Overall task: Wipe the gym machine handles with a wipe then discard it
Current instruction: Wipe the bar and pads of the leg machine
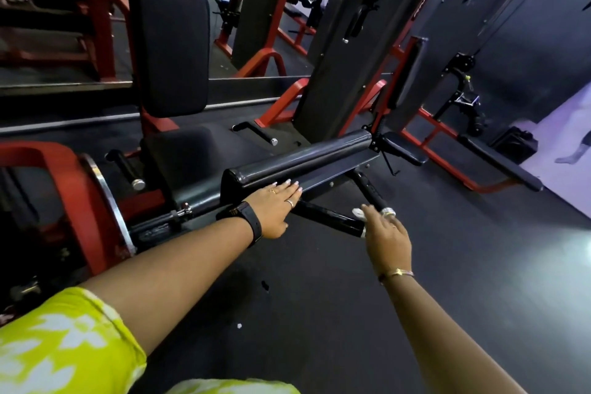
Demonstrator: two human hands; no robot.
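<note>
A black and red gym machine has a long black pad [303, 160] and two black handles below it. The near handle [329, 219] runs toward me with a silver end cap. The far handle [371, 192] angles off to the right. My left hand [276, 208] lies flat, fingers spread, on the near end of the pad, at the root of the near handle. My right hand [387, 233] sits at the handles' tips and pinches a small white wipe [358, 213], which presses against the end of the near handle.
The machine's black seat [188, 150] and upright backrest [169, 45] stand to the left, beside a red frame [73, 192] with a chrome rim. A grey weight-stack column [342, 51] rises behind. Dark rubber floor [319, 297] spreads below my arms. Another red-framed bench [447, 150] is at right.
</note>
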